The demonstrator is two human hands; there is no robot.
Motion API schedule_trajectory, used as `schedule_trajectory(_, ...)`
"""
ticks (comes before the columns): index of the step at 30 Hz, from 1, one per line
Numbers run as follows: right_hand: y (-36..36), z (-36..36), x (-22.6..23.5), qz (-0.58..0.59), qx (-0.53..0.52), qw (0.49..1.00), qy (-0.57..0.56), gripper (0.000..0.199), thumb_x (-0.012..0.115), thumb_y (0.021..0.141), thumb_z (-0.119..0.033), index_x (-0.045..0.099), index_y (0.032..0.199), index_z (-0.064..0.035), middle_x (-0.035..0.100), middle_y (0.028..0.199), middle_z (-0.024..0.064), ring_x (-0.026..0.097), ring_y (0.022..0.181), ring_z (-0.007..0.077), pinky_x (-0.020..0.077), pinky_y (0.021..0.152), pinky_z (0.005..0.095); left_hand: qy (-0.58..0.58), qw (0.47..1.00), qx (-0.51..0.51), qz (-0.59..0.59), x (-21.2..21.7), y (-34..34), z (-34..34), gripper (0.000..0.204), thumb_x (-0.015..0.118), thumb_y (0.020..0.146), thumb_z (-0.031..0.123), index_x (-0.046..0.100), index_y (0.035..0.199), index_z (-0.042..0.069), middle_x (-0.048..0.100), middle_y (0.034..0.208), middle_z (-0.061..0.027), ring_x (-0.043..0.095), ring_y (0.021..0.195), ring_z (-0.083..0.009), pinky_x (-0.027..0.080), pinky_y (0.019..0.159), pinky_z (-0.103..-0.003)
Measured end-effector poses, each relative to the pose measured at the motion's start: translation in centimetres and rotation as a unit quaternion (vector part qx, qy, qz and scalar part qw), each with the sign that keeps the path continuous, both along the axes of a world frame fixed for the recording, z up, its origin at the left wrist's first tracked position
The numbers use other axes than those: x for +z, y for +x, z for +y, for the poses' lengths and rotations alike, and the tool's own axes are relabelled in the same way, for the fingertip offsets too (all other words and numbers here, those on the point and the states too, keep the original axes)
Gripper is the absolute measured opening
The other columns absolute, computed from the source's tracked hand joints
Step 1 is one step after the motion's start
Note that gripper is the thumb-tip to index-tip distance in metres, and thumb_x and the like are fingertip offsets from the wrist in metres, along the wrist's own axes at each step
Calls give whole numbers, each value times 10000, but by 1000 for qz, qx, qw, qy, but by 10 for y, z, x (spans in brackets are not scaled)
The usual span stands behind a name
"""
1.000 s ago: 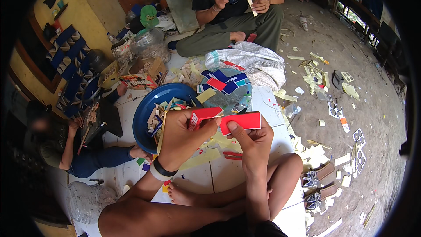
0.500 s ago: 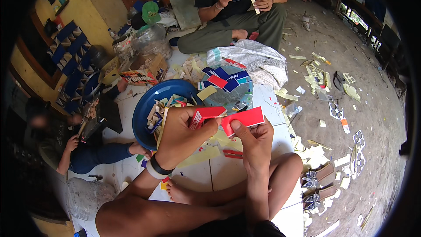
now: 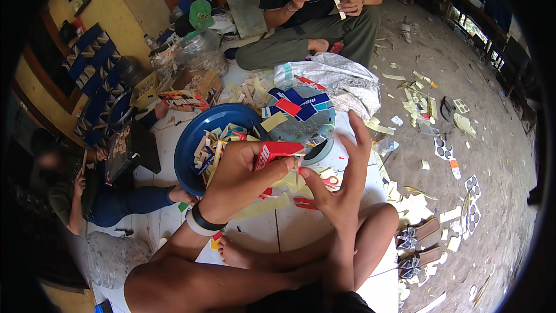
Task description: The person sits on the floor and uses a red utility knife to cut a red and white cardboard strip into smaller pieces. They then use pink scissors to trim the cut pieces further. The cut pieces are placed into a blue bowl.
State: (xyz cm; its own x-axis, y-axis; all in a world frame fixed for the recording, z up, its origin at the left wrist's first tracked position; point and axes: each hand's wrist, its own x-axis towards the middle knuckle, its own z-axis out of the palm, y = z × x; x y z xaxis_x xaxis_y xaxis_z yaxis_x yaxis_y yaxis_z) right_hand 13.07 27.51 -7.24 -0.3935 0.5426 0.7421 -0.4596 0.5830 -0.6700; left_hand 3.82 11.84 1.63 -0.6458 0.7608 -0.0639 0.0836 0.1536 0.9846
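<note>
My left hand (image 3: 231, 182) grips a small red box-like piece (image 3: 281, 149) with white lettering, pinched between thumb and fingers. My right hand (image 3: 341, 194) is spread, index finger raised, with the thumb tip at the near right end of that piece. A thin pale edge shows beside the thumb. Behind my hands stands a blue basin (image 3: 183, 134) full of small wooden and coloured pieces. Next to it, a round grey-topped tub (image 3: 281, 131) carries blue, red and cream strips. Red-handled scissors (image 3: 330, 182) and a red tool (image 3: 304, 203) lie beyond my right wrist.
Across from me a seated person (image 3: 310, 23) holds a pale strip and a thin white tool. Another person (image 3: 124, 208) sits at left with a dark tray (image 3: 124, 148). Sandals (image 3: 420, 246) and paper scraps (image 3: 418, 208) lie at right; a white sack (image 3: 353, 84) lies behind the tub.
My right hand has let go of the red flap and spread its fingers; the flap no longer sticks out to the right. My left hand keeps its hold. The scissors now show.
</note>
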Motion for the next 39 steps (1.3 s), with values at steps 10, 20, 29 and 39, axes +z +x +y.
schedule_trajectory(10, 6, 8, -7, 18, 108, 991, 72, 277, 842, 730, -17, 809, 989, -111, 617, 1378, 188, 614, 1241, 340, 520, 885, 417, -24, 984, -96, -147, -4, -1, 4, 255, 664, 991, 190, 696, 1139, -16, 545, 739, 45, 449, 640, -40, 351, 590, -232)
schedule_trajectory(20, 15, 16, -3, 65, 116, 990, 47, 99, 769, 825, -10, 759, 917, -44, 711, 1182, 183, 663, 1081, 333, 527, 870, 411, -26, 986, -97, -135, -9, -2, 3, 278, 657, 1000, 206, 692, 1164, -16, 521, 714, 59, 447, 630, -27, 338, 546, -227)
schedule_trajectory(29, 8, 10, -14, 107, 309, 933, -151, 135, 563, 1038, -22, 485, 1149, -24, 618, 1186, 208, 625, 1058, 234, 507, 935, 357, -41, 995, -59, -67, -8, 5, 10, 224, 649, 1002, 174, 673, 1127, -10, 525, 728, 47, 444, 636, -37, 334, 589, -232)
schedule_trajectory(39, 7, 12, -23, 164, 371, 885, -226, 281, 655, 1001, -40, 454, 1198, -46, 651, 1001, 161, 616, 905, 178, 505, 802, 304, -19, 998, -52, -31, -2, 11, 11, 291, 658, 983, 160, 661, 1210, -22, 539, 765, 46, 452, 673, -41, 342, 604, -233)
